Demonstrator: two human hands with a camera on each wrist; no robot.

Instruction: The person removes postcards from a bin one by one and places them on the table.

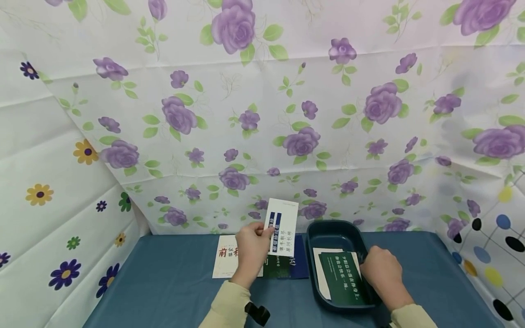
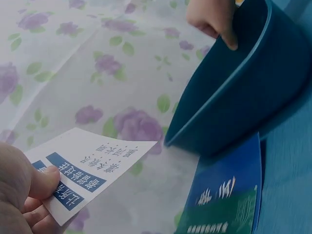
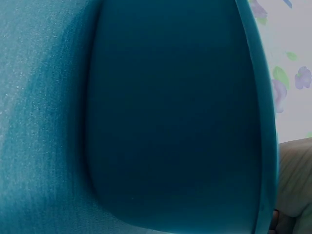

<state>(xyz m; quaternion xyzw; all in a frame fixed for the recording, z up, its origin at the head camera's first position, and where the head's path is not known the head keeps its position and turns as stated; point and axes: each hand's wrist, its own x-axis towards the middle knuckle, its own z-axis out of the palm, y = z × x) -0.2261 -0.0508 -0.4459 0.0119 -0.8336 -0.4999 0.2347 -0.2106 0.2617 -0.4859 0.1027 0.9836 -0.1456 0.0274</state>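
My left hand (image 1: 253,246) pinches a white card (image 1: 290,223) between thumb and fingers; blue strips with white lettering and lines of dark characters show on it. In the left wrist view the card (image 2: 109,163) tilts up, with the thumb pressed over its printed face. The right hand (image 1: 381,272) grips the right rim of a dark blue deep tray (image 1: 310,269), its thumb reaching over the inside wall in the left wrist view. Inside the tray lies a green card (image 1: 342,278) with white writing, overlapping a white card (image 1: 322,282).
Behind the left hand, a white card with red characters (image 1: 221,264), a green card (image 1: 279,269) and a blue card (image 1: 301,262) lie side by side on the blue tabletop (image 1: 172,282). A flowered cloth (image 1: 262,136) hangs close along the table's back edge.
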